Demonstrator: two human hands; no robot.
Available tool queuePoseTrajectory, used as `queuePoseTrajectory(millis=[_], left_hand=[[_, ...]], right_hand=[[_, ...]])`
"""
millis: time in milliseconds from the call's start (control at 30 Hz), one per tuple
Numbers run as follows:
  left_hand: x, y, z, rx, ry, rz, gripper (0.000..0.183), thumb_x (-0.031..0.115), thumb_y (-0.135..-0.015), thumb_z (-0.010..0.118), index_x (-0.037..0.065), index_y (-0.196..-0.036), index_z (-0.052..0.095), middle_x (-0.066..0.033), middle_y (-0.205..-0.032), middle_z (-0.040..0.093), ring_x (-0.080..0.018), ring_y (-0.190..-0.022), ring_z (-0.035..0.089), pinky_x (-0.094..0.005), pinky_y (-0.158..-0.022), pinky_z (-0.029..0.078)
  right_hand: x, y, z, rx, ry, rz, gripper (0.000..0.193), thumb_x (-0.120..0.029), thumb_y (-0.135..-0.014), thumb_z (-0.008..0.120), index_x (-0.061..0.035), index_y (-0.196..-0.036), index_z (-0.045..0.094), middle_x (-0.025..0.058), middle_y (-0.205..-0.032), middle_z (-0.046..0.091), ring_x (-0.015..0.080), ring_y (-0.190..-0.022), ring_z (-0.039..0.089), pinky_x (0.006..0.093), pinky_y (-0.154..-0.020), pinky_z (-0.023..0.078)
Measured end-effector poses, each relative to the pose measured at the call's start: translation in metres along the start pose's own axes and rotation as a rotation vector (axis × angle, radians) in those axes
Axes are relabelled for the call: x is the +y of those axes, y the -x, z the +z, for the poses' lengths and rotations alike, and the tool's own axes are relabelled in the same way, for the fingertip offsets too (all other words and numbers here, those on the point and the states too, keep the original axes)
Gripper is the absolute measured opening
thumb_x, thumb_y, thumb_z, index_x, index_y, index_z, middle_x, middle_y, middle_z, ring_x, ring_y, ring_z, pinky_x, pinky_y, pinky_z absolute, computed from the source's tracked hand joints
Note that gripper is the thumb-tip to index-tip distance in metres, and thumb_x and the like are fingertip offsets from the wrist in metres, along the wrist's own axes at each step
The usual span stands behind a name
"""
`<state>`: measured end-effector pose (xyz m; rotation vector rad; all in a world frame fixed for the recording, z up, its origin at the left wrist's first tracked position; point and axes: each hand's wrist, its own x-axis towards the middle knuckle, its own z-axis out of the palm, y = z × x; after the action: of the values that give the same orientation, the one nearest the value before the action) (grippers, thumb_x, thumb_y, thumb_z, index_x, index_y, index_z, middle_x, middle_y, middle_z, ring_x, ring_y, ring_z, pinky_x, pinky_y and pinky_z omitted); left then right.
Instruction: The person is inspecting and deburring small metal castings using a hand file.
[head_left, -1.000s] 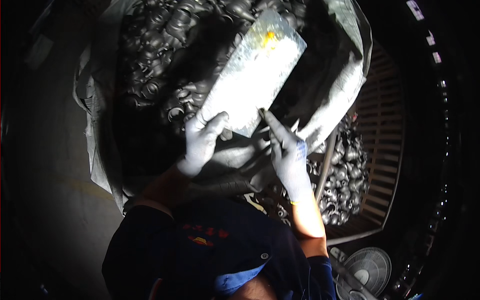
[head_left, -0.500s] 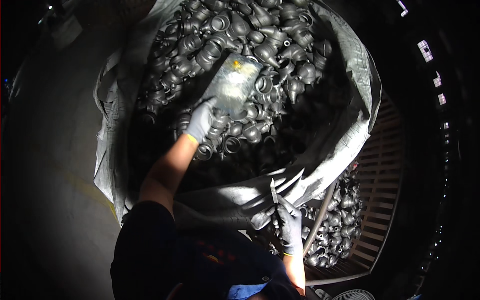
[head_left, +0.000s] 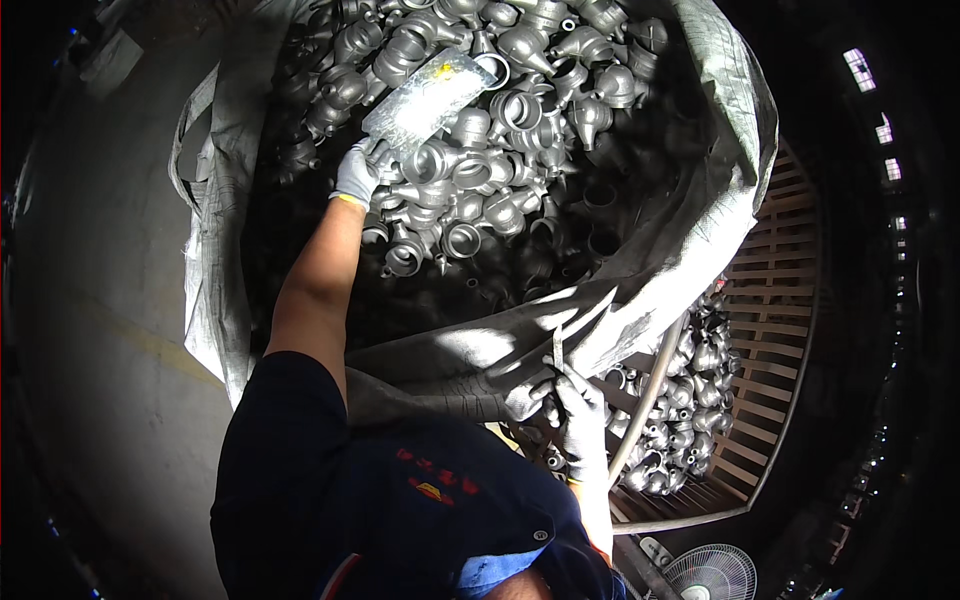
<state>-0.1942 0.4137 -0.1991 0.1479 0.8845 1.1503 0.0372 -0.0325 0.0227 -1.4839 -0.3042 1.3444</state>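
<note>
My left hand, in a grey-white glove, reaches into a big woven bulk bag and grips the near edge of a flat, shiny rectangular sheet with a yellow spot at its far end. Glare hides what the sheet is made of. It lies over dark grey metal castings, rounded and hollow with spouts. My gloved right hand is closed near the bag's front rim on a thin, flat metal strip tool pointing up. Its fingers partly hide the tool's lower end.
On the right stands a slatted metal crate with similar castings inside. A curved pale bar runs beside my right hand. A round fan is at the lower right. Grey floor stretches along the left.
My left hand has moved away from me and a little left with the sheet, which has tilted to a different angle. My right hand keeps the strip tool near the rim. The view has shifted slightly.
</note>
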Motion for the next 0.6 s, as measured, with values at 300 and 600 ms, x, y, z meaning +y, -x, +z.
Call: queuePoseTrajectory(millis=[300,600], left_hand=[[-0.031,0.081,0.027,0.193,-0.221,0.429,0.014,0.014,-0.091,0.061,0.005,-0.101,0.063,-0.0055,-0.086,0.067,-0.0128,-0.063,0.061,-0.0227,-0.054,0.048],[-0.093,0.091,0.067,-0.007,-0.350,0.323,0.013,0.009,-0.090,0.062,0.007,-0.102,0.066,-0.0036,-0.094,0.067,-0.0131,-0.076,0.063,-0.0259,-0.064,0.052]], right_hand=[[-0.005,-0.005,0.005,0.024,-0.022,0.006,0.034,-0.008,-0.091,0.055,0.0072,-0.122,0.057,-0.0028,-0.065,0.052,0.0027,-0.053,0.042,0.0167,-0.048,0.033],[0.004,-0.011,-0.011,-0.013,0.019,0.003,0.045,-0.018,-0.090,0.058,0.0089,-0.126,0.053,0.0038,-0.071,0.063,0.0043,-0.051,0.045,0.0165,-0.047,0.034]])
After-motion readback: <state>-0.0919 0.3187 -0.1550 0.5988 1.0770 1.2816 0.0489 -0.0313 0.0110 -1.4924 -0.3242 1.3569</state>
